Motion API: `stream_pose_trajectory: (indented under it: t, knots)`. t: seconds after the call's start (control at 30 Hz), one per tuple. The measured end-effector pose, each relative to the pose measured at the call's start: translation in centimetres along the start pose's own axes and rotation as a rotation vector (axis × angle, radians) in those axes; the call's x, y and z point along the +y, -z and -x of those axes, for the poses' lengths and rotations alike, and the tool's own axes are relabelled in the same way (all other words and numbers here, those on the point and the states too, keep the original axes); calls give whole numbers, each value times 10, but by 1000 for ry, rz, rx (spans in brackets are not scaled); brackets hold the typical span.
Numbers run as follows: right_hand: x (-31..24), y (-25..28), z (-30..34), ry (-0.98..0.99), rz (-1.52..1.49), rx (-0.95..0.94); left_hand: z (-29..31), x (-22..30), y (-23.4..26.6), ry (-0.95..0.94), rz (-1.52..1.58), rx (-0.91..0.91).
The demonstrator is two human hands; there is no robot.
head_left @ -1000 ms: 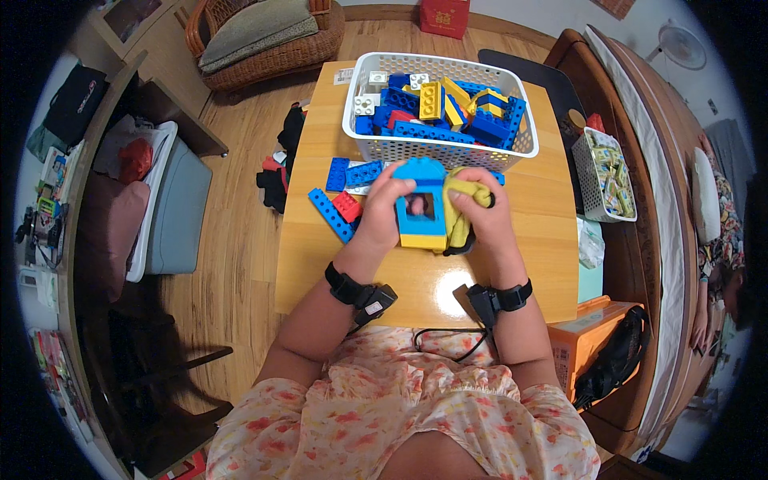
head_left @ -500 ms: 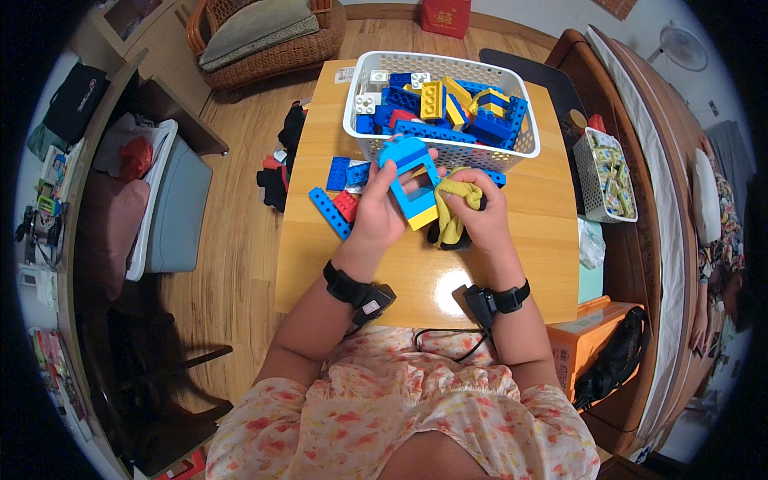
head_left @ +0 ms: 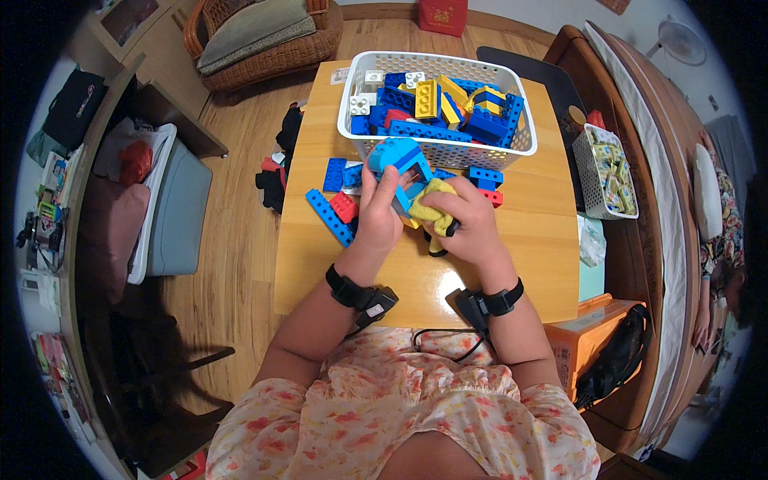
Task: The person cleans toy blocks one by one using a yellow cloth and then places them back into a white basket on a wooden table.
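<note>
My left hand (head_left: pixel 379 210) is closed round a light-blue toy block piece (head_left: pixel 394 152) shaped like a frame with an opening, its rounded top pointing away from me. In my right hand (head_left: pixel 468 220) is a bunched yellow cloth (head_left: pixel 434 205) with dark edging, pressed against the frame's near right side. The cloth hides most of the yellow lower end. Left of my hands lie a long blue block (head_left: pixel 329 218), a red block (head_left: pixel 344 208) and a dark-blue block (head_left: pixel 335 174). Beyond my right hand sit another blue block (head_left: pixel 485 177) and a red one (head_left: pixel 493 198).
A white perforated basket (head_left: pixel 520 148) heaped with blue, yellow, white and red blocks stands at the table's (head_left: pixel 336 280) far side. To the right are a smaller basket of packets (head_left: pixel 596 192) and an orange box (head_left: pixel 592 332). A person lies on the bed (head_left: pixel 676 264) at far right.
My right hand has brought the cloth left onto the block frame, covering its yellow end. The frame has tilted a little, and red and blue blocks beyond my right hand now show.
</note>
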State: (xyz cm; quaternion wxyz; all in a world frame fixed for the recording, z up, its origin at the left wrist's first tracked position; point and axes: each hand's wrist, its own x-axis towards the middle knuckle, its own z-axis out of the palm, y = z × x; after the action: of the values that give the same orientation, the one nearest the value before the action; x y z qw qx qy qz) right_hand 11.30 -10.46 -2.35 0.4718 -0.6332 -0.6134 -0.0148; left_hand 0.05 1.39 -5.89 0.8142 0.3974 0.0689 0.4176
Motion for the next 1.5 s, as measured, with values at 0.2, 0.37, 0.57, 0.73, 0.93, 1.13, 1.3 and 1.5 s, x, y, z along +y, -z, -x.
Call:
stream_pose_trajectory:
  t: [0.2, 0.37, 0.57, 0.73, 0.93, 1.13, 1.3, 1.5]
  knots:
    - [-8, -4, 0, 107, 22, -37, 4, -1, -4, 69, -127, 19]
    - [-9, -2, -1, 67, 30, 100, 5, -6, -1, 124, -192, -163]
    - [-2, 1, -1, -98, 0, 223, 8, 4, -8, 129, -310, -193]
    - [10, 6, -2, -203, -75, 235, 10, 9, -10, 87, -266, -122]
    - [11, 1, 0, -317, -409, -10, 4, 22, -11, 30, -129, 20]
    - [10, 3, 3, -365, -571, -100, 1, 25, -3, 34, -88, 80]
    - [12, -1, 7, -361, -595, 20, -3, 18, 3, 317, -45, 66]
    - [19, -2, 5, -312, -520, 103, -2, -2, -1, 308, -413, 86]
